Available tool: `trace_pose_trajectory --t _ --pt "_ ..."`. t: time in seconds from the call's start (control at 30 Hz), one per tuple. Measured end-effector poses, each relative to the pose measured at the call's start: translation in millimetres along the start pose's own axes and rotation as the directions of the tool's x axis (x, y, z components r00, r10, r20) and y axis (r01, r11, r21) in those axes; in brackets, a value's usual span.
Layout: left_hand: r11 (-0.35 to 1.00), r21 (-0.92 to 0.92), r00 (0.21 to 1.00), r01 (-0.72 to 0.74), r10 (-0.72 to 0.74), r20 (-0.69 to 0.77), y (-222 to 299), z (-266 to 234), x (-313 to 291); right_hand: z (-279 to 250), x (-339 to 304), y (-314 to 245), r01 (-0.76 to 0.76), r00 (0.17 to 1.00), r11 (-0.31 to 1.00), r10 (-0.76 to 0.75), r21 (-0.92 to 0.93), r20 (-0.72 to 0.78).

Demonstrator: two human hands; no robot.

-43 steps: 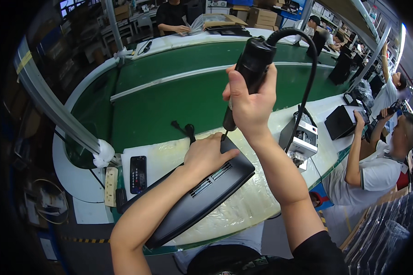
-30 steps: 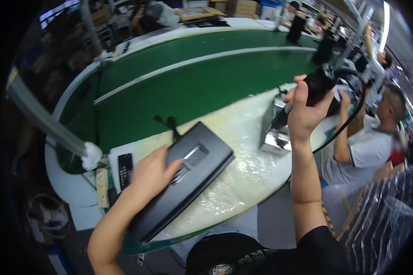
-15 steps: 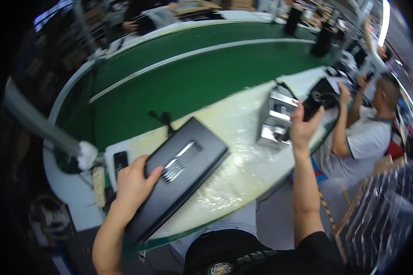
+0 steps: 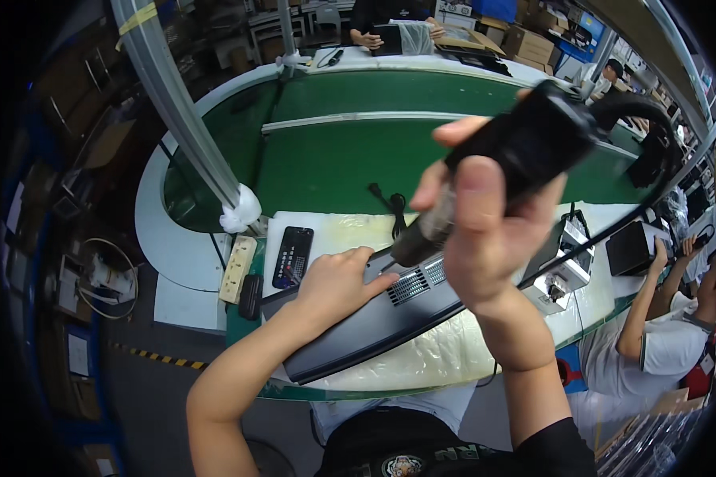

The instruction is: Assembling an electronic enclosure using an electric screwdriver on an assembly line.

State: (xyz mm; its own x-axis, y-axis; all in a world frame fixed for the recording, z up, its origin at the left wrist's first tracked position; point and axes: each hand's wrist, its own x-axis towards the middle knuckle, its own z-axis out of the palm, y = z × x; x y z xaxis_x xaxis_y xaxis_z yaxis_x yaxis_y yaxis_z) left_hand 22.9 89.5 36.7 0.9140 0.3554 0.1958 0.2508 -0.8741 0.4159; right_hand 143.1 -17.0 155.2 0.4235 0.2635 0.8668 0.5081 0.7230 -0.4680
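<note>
A long dark grey metal case (image 4: pixel 358 338) with slotted vents lies at a slant on the foam-covered worktop (image 4: pixel 469 354). My left hand (image 4: pixel 334 286) rests flat on its upper left part, thumb spread toward the vents. My right hand (image 4: pixel 485 230) is wrapped round a black corded electric screwdriver (image 4: pixel 529 135), raised close to the camera and slightly blurred. The screwdriver tilts down to the left, its thin tip close above the case near my left thumb. Whether the tip touches the case I cannot tell.
A silver metal device (image 4: pixel 561 278) stands right of the case. On the left lie a black phone (image 4: pixel 293 256) and a power strip (image 4: pixel 236 270); a black cord (image 4: pixel 394 208) lies behind. Beyond runs a green conveyor belt (image 4: pixel 334 167). A co-worker (image 4: pixel 664 342) sits at right, another (image 4: pixel 394 20) across.
My right hand has come from the right, beside the silver device, to above the case with the screwdriver. My left hand stays on the case. The camera view has turned rightward.
</note>
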Motion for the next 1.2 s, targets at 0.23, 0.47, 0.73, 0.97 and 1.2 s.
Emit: trace_pose_trajectory --t 0.23,0.47,0.73,0.97,1.2 --pt "0.998 -0.040 0.996 0.044 -0.041 0.081 -1.6 -2.3 1.9 28.2 -6.5 27.8 -0.006 0.999 1.000 0.005 0.025 0.050" --pt "0.999 -0.042 0.998 0.030 -0.028 0.061 -9.1 1.3 0.3 34.2 -9.1 35.9 -0.022 0.993 1.000 0.022 -0.008 0.113" --pt "0.996 -0.073 0.992 0.057 -0.048 0.115 -7.7 0.9 5.9 34.5 -18.2 43.5 -0.053 0.983 0.997 0.061 -0.054 0.174" --pt "0.997 -0.057 0.991 0.046 -0.039 0.130 -10.2 0.6 4.0 37.9 -20.3 51.5 -0.094 0.983 0.995 0.098 -0.035 0.157" --pt "0.996 -0.039 0.990 0.085 -0.080 0.115 -5.3 -1.1 2.3 42.0 -23.2 53.1 -0.221 0.970 0.974 0.225 -0.042 0.097"
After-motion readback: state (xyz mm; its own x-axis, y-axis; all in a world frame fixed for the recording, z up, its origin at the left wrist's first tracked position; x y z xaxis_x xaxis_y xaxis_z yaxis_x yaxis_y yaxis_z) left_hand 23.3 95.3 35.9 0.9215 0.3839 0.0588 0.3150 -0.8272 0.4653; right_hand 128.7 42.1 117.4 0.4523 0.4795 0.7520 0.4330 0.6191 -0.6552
